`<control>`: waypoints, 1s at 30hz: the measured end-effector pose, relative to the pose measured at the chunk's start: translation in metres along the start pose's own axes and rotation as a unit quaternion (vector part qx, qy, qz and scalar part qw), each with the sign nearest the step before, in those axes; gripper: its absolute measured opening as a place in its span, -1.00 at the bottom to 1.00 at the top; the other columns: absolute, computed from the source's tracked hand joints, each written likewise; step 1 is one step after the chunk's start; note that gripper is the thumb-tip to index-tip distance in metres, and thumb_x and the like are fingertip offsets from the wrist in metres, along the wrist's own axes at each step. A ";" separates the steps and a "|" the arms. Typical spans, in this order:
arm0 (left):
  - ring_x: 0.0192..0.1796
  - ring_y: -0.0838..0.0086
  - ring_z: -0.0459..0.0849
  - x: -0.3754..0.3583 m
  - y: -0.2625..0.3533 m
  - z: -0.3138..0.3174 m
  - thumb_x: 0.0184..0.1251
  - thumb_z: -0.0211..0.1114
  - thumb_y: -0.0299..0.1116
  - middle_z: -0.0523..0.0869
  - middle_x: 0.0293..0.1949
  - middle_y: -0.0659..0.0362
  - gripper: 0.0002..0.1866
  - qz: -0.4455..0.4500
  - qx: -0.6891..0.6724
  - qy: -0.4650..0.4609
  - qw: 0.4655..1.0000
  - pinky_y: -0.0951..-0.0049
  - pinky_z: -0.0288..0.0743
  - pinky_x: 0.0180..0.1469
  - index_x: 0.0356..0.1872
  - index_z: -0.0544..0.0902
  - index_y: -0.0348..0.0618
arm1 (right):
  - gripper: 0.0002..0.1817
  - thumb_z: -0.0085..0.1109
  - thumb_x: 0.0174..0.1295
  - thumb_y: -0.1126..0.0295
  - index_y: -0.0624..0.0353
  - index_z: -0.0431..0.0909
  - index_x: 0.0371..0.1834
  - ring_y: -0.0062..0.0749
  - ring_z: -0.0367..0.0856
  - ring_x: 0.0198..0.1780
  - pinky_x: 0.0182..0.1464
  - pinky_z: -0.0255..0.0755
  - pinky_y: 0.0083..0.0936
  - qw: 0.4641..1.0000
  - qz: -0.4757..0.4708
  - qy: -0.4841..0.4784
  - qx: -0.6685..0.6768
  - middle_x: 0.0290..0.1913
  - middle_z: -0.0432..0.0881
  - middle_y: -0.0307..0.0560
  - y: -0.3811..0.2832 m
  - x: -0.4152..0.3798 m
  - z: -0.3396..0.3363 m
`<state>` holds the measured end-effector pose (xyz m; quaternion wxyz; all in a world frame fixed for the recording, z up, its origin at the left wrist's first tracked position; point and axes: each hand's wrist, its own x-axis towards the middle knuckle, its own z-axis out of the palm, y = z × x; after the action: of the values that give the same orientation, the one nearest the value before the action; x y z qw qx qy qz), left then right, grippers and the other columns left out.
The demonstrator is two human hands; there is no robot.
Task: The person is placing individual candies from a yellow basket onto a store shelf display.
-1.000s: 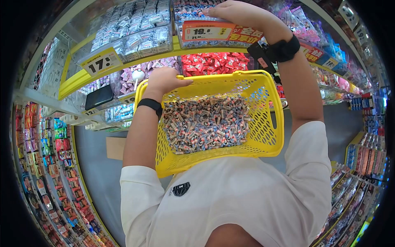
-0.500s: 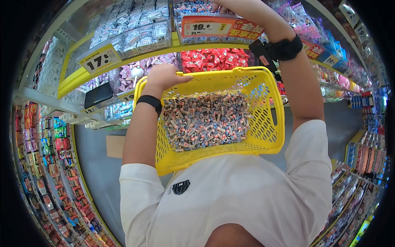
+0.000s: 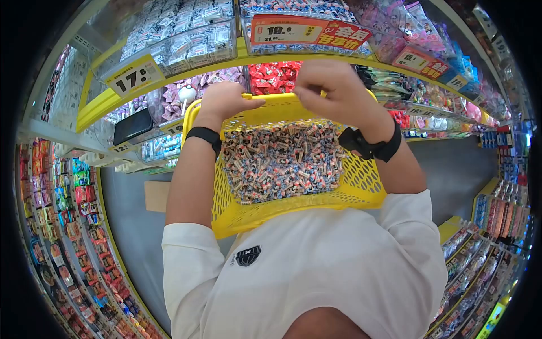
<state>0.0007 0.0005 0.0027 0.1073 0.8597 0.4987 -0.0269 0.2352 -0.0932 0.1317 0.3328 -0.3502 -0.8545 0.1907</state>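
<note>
My left hand [image 3: 224, 104] is closed on the far rim of a yellow shopping basket [image 3: 361, 179], its thumb lying along the edge. Many small wrapped candies [image 3: 282, 164] cover the basket's bottom. Over the far right rim, my right hand [image 3: 334, 89] hangs with curled fingers, slightly blurred. Whatever it may hold is hidden. Beyond it is a clear bin of blue-and-white wrapped candies [image 3: 299, 8] behind a red 19.8 price sign [image 3: 285, 31].
A yellow shelf edge [image 3: 226, 62] runs just past the basket. Below it are red-wrapped candies [image 3: 274, 77] and purple-wrapped candies [image 3: 169, 101]. A dark phone-like device [image 3: 133, 126] rests at the left. Packed snack racks [image 3: 84, 226] line the left aisle, and a cardboard piece [image 3: 157, 196] lies on the floor.
My right hand has come back from the upper candy bin, down and toward me, to above the basket's far rim. My left hand keeps its grip.
</note>
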 end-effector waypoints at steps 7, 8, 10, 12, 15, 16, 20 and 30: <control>-0.41 0.17 0.73 -0.001 0.000 0.002 0.03 0.17 0.54 0.73 -0.52 0.05 -0.21 0.011 0.003 0.024 1.000 0.19 0.58 -0.30 -0.51 0.77 -0.14 | -0.76 0.09 0.22 0.25 0.18 0.64 -0.39 0.02 0.64 -0.31 -0.22 0.49 -0.07 0.976 0.121 -0.175 -0.050 -0.41 0.62 0.05 0.070 -0.066 0.106; -0.41 0.17 0.73 -0.001 0.000 0.002 0.03 0.17 0.54 0.72 -0.52 0.05 -0.20 0.011 0.003 0.025 1.000 0.19 0.58 -0.29 -0.51 0.77 -0.14 | -0.76 0.08 0.22 0.25 0.17 0.64 -0.38 0.02 0.64 -0.29 -0.20 0.50 -0.07 0.966 0.136 -0.209 -0.062 -0.38 0.63 0.04 0.077 -0.074 0.116; -0.41 0.17 0.73 -0.001 0.001 0.001 0.03 0.17 0.53 0.73 -0.51 0.05 -0.21 0.009 0.001 0.021 1.000 0.18 0.58 -0.29 -0.51 0.77 -0.14 | -0.75 0.07 0.24 0.24 0.17 0.65 -0.36 0.02 0.65 -0.25 -0.15 0.52 -0.06 0.943 0.167 -0.276 -0.085 -0.34 0.65 0.03 0.090 -0.087 0.135; -0.38 0.15 0.73 -0.002 0.002 -0.001 0.03 0.19 0.52 0.73 -0.49 0.04 -0.22 0.005 -0.002 0.013 1.000 0.16 0.57 -0.27 -0.48 0.77 -0.14 | -0.77 0.07 0.22 0.27 0.16 0.67 -0.32 0.00 0.64 -0.15 -0.08 0.51 -0.08 0.940 0.161 -0.293 -0.066 -0.27 0.64 0.04 0.104 -0.103 0.157; -0.35 0.13 0.73 -0.002 0.003 -0.002 0.04 0.20 0.51 0.74 -0.46 0.02 -0.24 0.005 -0.006 0.009 1.000 0.14 0.57 -0.25 -0.46 0.78 -0.13 | -0.77 0.09 0.20 0.28 0.14 0.67 -0.25 0.00 0.63 -0.06 -0.02 0.51 -0.09 0.933 0.154 -0.316 -0.074 -0.16 0.62 0.03 0.109 -0.114 0.172; -0.37 0.15 0.73 -0.001 0.001 0.000 0.03 0.19 0.52 0.74 -0.47 0.04 -0.23 0.007 -0.004 0.016 1.000 0.16 0.57 -0.26 -0.48 0.78 -0.12 | -0.76 0.09 0.20 0.27 0.14 0.67 -0.21 0.00 0.63 -0.04 -0.01 0.52 -0.09 0.930 0.152 -0.324 -0.083 -0.13 0.61 0.03 0.108 -0.117 0.175; -0.39 0.17 0.73 -0.002 0.001 0.000 0.03 0.17 0.53 0.73 -0.49 0.05 -0.22 0.009 -0.005 0.019 1.000 0.17 0.58 -0.27 -0.50 0.77 -0.13 | -0.75 0.14 0.22 0.30 0.16 0.66 -0.12 0.03 0.62 -0.01 0.02 0.52 -0.09 0.918 0.153 -0.344 -0.124 -0.08 0.58 0.06 0.110 -0.129 0.185; -0.39 0.17 0.73 -0.001 0.000 0.002 0.04 0.16 0.53 0.73 -0.50 0.06 -0.21 0.015 -0.002 0.023 1.000 0.18 0.58 -0.27 -0.50 0.77 -0.14 | -0.74 0.16 0.18 0.43 0.16 0.62 -0.06 0.08 0.60 -0.02 -0.01 0.47 -0.05 0.914 0.157 -0.357 -0.113 -0.13 0.57 0.11 0.115 -0.131 0.188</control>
<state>0.0003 -0.0006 0.0009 0.0974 0.8671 0.4886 -0.0044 0.2268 -0.1273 -0.1222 -0.0703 -0.4241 -0.8662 0.2550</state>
